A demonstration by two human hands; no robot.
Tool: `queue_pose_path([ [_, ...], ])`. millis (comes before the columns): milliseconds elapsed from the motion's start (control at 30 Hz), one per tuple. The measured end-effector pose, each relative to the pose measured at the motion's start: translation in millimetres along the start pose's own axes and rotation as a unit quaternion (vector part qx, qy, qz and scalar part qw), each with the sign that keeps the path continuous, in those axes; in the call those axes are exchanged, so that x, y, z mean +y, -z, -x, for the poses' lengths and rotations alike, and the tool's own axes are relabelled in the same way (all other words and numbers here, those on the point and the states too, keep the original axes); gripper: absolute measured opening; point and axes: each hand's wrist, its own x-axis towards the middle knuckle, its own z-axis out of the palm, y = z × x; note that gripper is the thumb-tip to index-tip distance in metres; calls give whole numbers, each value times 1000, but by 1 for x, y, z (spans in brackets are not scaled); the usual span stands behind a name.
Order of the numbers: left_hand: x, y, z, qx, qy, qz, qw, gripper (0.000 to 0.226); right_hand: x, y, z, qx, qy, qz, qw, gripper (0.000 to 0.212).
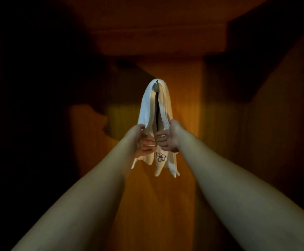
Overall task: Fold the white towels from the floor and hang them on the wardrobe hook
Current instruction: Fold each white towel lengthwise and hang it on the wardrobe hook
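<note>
Forearms reaching up from bottom corners. Left hand (141, 142) gripping left fold of white towels (148, 105), fingers curled round cloth. Right hand (168, 137) gripping right fold, fingers curled in. Purple flower print (160, 157) just below both hands, ends hanging loose beneath. Towels draped over wardrobe hook (156, 86), dark slit between folds. Behind: orange wooden wardrobe panel (183, 87), deep shadow either side.

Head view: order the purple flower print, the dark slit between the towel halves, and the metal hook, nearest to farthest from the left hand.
1. Purple flower print: just below and right of the left hand.
2. Dark slit: above, between the towel halves.
3. Metal hook: at the towel's top, farthest.
</note>
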Motion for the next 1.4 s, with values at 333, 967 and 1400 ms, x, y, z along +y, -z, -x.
queue_pose_path([
  [333, -48, 33, 46, 86, -50, -375, 922, 44, 70, 7, 48, 118, 52, 297, 946, 65],
  [967, -328, 5, 138, -224, -110, -654, 714, 41, 388, 81, 256, 218, -122, 512, 822, 60],
  [1400, -569, -185, 230, -442, -99, -662, 597, 29, 638, 243, 467, 246, -332, 396, 820, 53],
])
